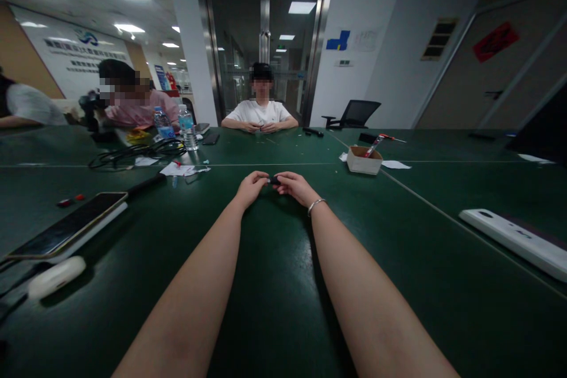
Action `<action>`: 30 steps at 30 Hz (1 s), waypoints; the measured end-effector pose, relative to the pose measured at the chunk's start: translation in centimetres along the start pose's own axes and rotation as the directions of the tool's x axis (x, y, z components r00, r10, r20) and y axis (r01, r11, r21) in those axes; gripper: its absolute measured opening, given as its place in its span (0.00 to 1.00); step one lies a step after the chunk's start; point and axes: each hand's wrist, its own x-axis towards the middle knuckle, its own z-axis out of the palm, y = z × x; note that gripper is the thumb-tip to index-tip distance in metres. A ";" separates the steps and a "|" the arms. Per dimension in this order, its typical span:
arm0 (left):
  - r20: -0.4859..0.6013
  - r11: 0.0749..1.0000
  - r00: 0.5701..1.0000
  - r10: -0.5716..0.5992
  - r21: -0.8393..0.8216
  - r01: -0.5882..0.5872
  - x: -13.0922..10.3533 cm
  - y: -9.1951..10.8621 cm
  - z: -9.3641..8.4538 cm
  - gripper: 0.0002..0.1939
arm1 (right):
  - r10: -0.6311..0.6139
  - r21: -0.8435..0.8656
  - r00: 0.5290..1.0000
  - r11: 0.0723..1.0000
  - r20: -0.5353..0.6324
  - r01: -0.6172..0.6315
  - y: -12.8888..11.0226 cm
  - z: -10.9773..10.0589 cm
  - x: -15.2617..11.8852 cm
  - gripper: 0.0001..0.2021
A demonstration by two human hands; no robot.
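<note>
Both of my hands meet over the green table (274, 283), near the middle of the view. A small black object (274, 180) sits between their fingertips, with a light-coloured end on its left side. My left hand (252, 189) pinches that light end between thumb and fingers. Around the black part, the fingers of my right hand (296, 186) are closed; a silver bracelet (316, 207) circles that wrist. The object is too small to identify, and the fingers partly cover it.
A phone (71, 224) and a white oval device (56, 277) lie at the left. Bottles (188, 130), cables (137, 153) and paper scraps (177, 169) are behind. A small box (364, 161) and a white device (514, 239) are at the right. A person (261, 112) sits opposite.
</note>
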 end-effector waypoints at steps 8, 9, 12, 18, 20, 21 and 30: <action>0.027 1.000 1.000 -0.002 0.004 0.002 0.1 -0.3 0.0 0.11 | -0.003 -0.009 1.000 1.000 0.013 0.003 0.1 -0.2 0.0 0.04; 0.039 1.000 0.999 -0.019 0.007 0.019 0.1 -0.3 0.0 0.12 | -0.001 -0.011 1.000 1.000 0.015 0.001 0.1 -0.1 0.0 0.04; 0.059 0.999 0.998 -0.024 0.030 0.022 0.0 -0.1 -0.1 0.12 | 0.000 -0.020 1.000 1.000 0.019 0.000 0.1 -0.1 0.1 0.05; 0.075 0.999 0.996 -0.043 0.019 0.042 0.0 0.0 -0.1 0.14 | 0.000 -0.029 1.000 1.000 0.027 0.000 0.1 -0.1 0.1 0.05; 0.053 0.999 0.998 -0.019 0.030 0.018 0.0 -0.1 -0.2 0.13 | -0.002 -0.029 0.999 1.000 0.032 0.003 0.1 -0.1 0.1 0.05; 0.031 0.999 1.000 -0.005 0.037 0.004 0.0 -0.1 -0.2 0.13 | -0.001 -0.028 0.999 1.000 0.033 0.002 0.1 -0.1 0.1 0.05; -0.007 0.999 0.999 -0.035 0.011 0.035 0.0 0.0 0.0 0.12 | 0.005 -0.031 1.000 0.999 0.018 -0.005 0.0 0.0 0.0 0.05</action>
